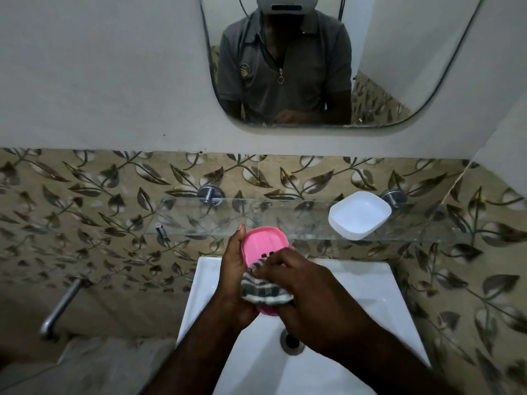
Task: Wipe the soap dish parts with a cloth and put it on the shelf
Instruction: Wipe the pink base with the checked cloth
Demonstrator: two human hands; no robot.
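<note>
Dish base point(360, 215) on shelf point(285, 216), right; sink point(365, 283) probably below.

Upper wall point(99, 81): plain white plaster, 1 rounded mirror point(399, 52). Below: beige tiles point(85, 209), brown leaf pattern. 1 white basin point(370, 295), dark drain point(291, 342). 1 chrome pipe point(61, 306) at left. Light is dim.

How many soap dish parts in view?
2. The pink slotted tray is held in the left hand over the sink, with the right hand pressing a striped cloth on it; the white base sits on the glass shelf, right side.
</note>
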